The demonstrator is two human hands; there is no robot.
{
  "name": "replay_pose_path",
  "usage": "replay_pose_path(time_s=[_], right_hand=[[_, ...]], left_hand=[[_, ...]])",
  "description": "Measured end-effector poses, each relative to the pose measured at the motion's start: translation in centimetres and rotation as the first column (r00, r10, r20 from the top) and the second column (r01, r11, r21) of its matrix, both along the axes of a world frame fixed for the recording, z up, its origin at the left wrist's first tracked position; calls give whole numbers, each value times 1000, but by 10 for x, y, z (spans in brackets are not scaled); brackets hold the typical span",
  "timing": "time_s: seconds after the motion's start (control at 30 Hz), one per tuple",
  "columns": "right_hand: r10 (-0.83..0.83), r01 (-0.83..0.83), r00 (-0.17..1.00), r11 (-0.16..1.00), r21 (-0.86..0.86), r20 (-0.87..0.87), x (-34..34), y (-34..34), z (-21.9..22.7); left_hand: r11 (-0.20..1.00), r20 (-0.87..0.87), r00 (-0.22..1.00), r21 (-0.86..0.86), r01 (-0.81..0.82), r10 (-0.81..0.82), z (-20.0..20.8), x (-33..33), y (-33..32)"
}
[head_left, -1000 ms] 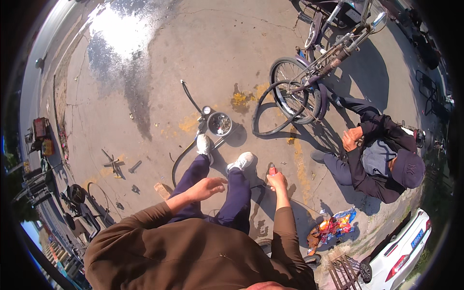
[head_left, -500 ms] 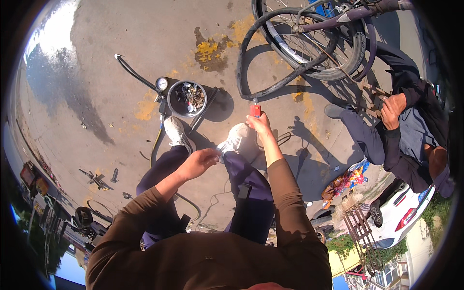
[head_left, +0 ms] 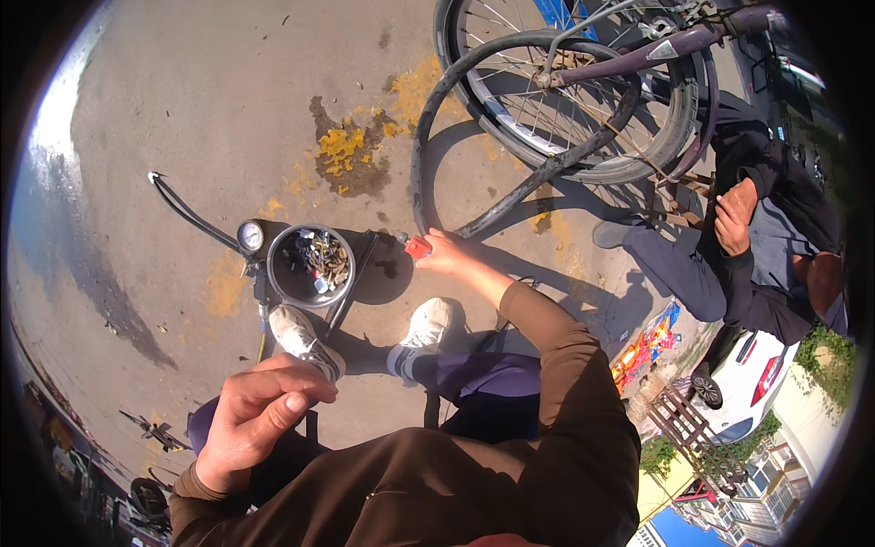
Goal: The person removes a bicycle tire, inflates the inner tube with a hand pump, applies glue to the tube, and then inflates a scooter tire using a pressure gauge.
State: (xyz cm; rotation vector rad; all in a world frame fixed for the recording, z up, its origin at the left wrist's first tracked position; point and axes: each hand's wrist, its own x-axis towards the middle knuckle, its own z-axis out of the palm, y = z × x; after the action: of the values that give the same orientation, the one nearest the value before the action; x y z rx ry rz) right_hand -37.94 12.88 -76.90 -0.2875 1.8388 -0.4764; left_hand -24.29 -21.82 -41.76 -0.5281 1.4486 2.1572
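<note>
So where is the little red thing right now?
In the head view, the little red thing is in the person's right hand, low over the ground near the middle, between the round bowl of metal bits and the loose black tyre.

Right hand reached down to red tool.

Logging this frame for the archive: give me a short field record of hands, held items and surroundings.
setting: sunlit concrete ground with yellow stains
left hand: loosely curled, empty, above the knee
right hand: reaching forward, holding a small red tool
near right hand: black tyre lying loose by a bicycle wheel
by feet: round bowl of small parts, pump gauge
other person: crouched beside the bicycle
</note>
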Motion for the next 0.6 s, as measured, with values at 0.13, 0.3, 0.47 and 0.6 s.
replay_pose_path(time_s=[0.13,0.3,0.47,0.6], right_hand=[[21,-35,986,996,88,164,-29,-20,16],[-358,373,924,921,-111,136,-77,0,22],[-600,519,550,791,-325,-581,-92,73,38],[-613,530,410,763,-370,-676,-93,111,16]], left_hand=[[1000,-126,992,-6,25,-26,-5,-4,-5],[993,-351,935,-119,2,-44,-23,-34,13],[897,-168,929,-363,253,-330,-94,-145,19],[588,-234,800,-790,175,-553,-223,-293,35]])
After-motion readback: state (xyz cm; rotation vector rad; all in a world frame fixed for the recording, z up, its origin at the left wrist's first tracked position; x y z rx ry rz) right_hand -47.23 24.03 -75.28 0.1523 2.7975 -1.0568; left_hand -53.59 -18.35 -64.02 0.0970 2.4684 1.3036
